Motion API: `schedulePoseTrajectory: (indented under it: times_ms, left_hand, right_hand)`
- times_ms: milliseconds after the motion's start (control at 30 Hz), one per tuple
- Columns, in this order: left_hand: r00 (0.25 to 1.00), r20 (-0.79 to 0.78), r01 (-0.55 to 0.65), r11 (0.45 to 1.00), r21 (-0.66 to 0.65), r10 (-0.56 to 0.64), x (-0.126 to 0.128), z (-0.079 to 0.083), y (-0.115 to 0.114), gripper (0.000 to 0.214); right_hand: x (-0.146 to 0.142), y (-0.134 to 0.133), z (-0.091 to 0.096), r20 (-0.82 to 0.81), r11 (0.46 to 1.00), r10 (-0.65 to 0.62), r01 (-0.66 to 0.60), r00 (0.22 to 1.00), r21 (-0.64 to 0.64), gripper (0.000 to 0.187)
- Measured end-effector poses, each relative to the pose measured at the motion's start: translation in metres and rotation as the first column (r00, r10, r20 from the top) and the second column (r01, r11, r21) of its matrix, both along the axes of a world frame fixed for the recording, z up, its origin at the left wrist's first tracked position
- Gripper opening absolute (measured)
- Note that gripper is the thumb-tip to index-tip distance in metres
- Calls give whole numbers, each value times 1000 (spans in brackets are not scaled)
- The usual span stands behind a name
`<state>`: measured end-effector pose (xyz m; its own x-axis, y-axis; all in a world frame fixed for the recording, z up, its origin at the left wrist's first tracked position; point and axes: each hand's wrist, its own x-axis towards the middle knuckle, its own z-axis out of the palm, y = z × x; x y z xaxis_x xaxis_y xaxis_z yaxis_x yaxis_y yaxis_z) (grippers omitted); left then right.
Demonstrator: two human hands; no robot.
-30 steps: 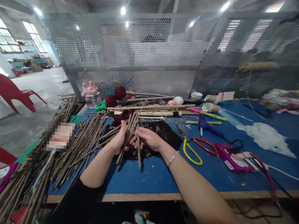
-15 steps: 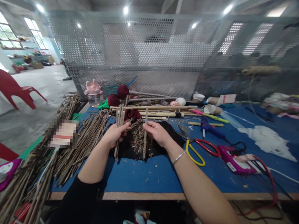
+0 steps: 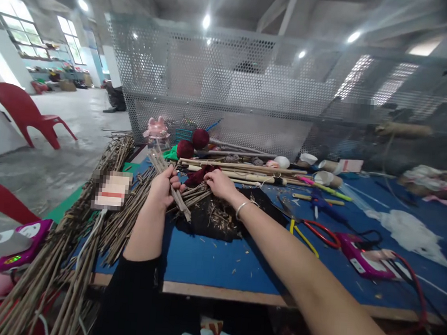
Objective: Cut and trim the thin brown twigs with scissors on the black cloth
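My left hand (image 3: 162,186) is closed round a small bundle of thin brown sticks (image 3: 169,182), held tilted with its top leaning left. My right hand (image 3: 219,183), a bracelet on its wrist, reaches palm down onto loose sticks (image 3: 195,194) lying beside dark red cloth (image 3: 201,175); its fingers curl over them, and whether it grips one is hidden. Below both hands a black cloth (image 3: 219,220) strewn with stick scraps lies on the blue table (image 3: 216,262).
A large heap of long sticks (image 3: 87,229) covers the table's left end. Scissors (image 3: 307,231) with red and yellow handles and a pink tool (image 3: 360,250) with a red cable lie to the right. Bamboo rods (image 3: 242,169), yarn balls and cups stand before a perforated metal screen (image 3: 229,95).
The bundle in my left hand has tipped from upright to leaning left. My right hand let go of its single upright stick and moved forward onto the loose sticks by the red cloth.
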<state>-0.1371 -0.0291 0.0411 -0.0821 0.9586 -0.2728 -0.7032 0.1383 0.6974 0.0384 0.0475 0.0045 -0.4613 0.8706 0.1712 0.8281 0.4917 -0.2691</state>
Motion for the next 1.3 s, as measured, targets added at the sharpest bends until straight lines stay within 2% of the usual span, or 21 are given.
schedulePoseTrajectory:
  times_ms: [167, 300, 400, 500, 600, 667, 767, 833, 933, 1000, 1067, 1133, 1233, 1300]
  left_hand:
    - [1000, 10, 3, 999, -53, -2, -3, -3, 1, 28]
    - [996, -89, -4, 999, -37, 0, 2, -10, 4, 28]
    - [968, -235, -76, 996, 40, 83, 9, -13, 3, 24]
    - [912, -399, -72, 994, 77, 96, 16, -12, -1, 22]
    - [868, -494, -9, 998, 63, 39, 19, -9, -6, 23]
    - [869, -495, 25, 998, 52, 4, 19, -7, -8, 26]
    - [889, -449, 119, 992, 41, -88, 17, -6, -10, 30]
    - [866, -459, 229, 973, 14, -197, 18, -6, -11, 34]
    - [732, -556, 425, 902, -80, -394, 27, -9, -15, 38]
    - [616, -638, 504, 854, -131, -462, 35, -13, -16, 38]
    - [540, -708, 516, 844, -149, -455, 43, -17, -17, 38]
    - [511, -741, 502, 851, -155, -436, 50, -22, -16, 38]
    - [504, -740, 495, 851, -175, -446, 57, -25, -15, 38]
    - [521, -737, 463, 868, -178, -430, 60, -27, -15, 36]
  right_hand:
    - [-7, 15, -8, 126, 999, 11, -15, 992, 31, 27]
    - [-1, 19, 2, 132, 994, 96, -102, 987, 40, 28]
    - [11, 21, 17, 59, 981, 190, -192, 980, 23, 28]
    - [27, 19, 35, -124, 959, 276, -283, 953, -36, 24]
    - [51, 12, 52, -247, 953, 249, -283, 936, -111, 18]
    - [71, 5, 59, -316, 944, 201, -270, 927, -190, 17]
    - [105, -3, 57, -459, 907, 97, -268, 883, -325, 20]
    - [123, -9, 50, -534, 886, 19, -262, 845, -383, 23]
    - [136, -18, 38, -582, 890, -49, -228, 812, -394, 24]
    - [135, -25, 32, -615, 905, -74, -206, 785, -372, 22]
    - [130, -31, 26, -716, 913, -112, -214, 689, -348, 24]
    - [124, -36, 20, -845, 905, -184, -248, 503, -344, 29]
    - [113, -40, 6, -912, 878, -341, -271, 226, -395, 33]
    - [107, -42, -3, -916, 890, -382, -219, 121, -400, 35]
